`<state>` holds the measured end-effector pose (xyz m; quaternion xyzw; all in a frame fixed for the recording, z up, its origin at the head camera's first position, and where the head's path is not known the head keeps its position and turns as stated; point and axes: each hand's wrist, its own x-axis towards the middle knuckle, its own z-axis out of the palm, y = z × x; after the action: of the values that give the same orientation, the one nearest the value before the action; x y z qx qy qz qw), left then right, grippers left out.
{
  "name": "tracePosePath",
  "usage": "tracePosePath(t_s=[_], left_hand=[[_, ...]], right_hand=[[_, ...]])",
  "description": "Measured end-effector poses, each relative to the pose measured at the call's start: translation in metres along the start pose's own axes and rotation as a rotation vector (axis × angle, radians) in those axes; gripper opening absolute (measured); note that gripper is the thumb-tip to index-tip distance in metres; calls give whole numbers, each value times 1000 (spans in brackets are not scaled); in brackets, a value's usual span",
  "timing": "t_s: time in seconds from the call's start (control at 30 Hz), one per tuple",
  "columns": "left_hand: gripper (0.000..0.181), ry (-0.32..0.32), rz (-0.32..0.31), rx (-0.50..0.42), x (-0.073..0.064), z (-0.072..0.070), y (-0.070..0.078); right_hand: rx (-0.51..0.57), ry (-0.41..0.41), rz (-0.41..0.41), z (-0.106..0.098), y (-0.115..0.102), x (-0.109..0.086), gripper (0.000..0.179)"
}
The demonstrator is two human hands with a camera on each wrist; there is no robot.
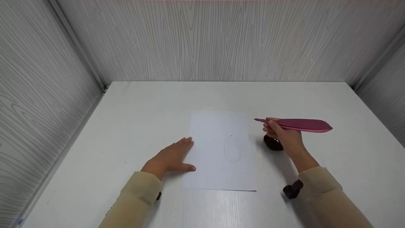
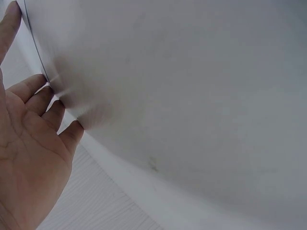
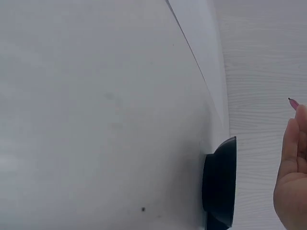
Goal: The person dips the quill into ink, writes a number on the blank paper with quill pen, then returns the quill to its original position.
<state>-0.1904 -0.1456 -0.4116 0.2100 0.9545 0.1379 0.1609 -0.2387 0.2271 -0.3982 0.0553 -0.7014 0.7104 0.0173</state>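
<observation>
A white sheet of paper (image 1: 205, 174) lies on the table in the head view, with a thin open oval line (image 1: 233, 161) drawn on its right half. My left hand (image 1: 171, 157) rests at the sheet's left edge, thumb spread from the other fingers; its fingertips touch down in the left wrist view. To the right of the sheet, my right hand (image 1: 289, 139) pinches a magenta feather quill pen (image 1: 305, 124). The quill's tip points left, raised above the table. Below that hand sits a small dark bowl (image 1: 272, 143), partly hidden; the right wrist view shows its side (image 3: 220, 184).
The white table (image 1: 142, 104) extends around the sheet. Pale wood-grain panels stand at the back (image 1: 202, 41), the left (image 1: 38, 79) and the right. A dark strap piece (image 1: 293, 189) shows at the right sleeve.
</observation>
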Motion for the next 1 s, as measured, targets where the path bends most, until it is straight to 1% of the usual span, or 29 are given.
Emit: tracePosePath(t_s=[0.2,0.33,0.53,0.8,0.93,1.0], left_hand=[[90,-2,13,-25,-1,0,-1],[90,-1,8,-29,-2,-1,-1],[90,1,18,-14,-1,0,-1],[90,-6,22,-7,0,1,-3],[91,-5,23,-3,1,2,-3],[92,-5,22,-5,2,2,-3]], right_hand=[[16,23,-9,-15,0,-3,43],[26,33,-14,-24,0,-5,39],[22,50,-28,-35,1,-9,33],[-10,72,-35,-53,4,-12,42],[2,83,-44,-61,7,-14,34],[28,87,-42,-65,8,-16,29]])
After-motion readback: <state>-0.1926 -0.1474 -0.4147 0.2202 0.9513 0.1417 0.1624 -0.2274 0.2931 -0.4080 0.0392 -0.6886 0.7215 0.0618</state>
